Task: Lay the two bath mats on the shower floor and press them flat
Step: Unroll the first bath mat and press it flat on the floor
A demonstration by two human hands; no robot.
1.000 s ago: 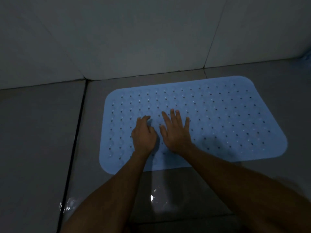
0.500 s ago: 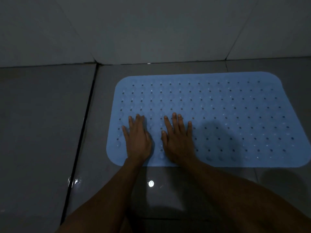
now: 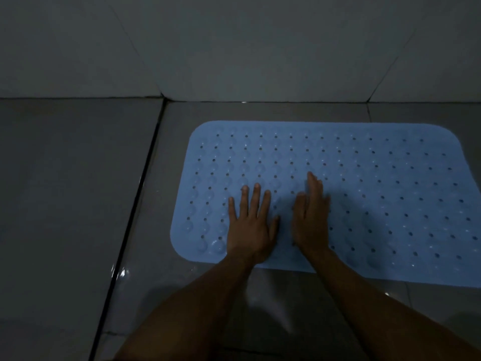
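One light blue rubber bath mat [image 3: 364,183], dotted with small holes and rounded at the corners, lies flat on the grey tiled floor; its right end runs out of view. My left hand [image 3: 250,225] rests palm down on the mat's near left part, fingers spread. Beside it my right hand [image 3: 311,217] is on the mat too, tilted onto its edge with the fingers together and blurred. Neither hand holds anything. I see only one mat.
The tiled wall [image 3: 234,48] meets the floor just beyond the mat's far edge. A dark grout line [image 3: 135,204] runs down the floor left of the mat. The glossy floor tile [image 3: 273,308] near me shows wet-looking reflections.
My left hand uncurled and now lies flat with fingers spread. My right hand went from flat to tilted on its edge. The view shifted, so the mat sits further right.
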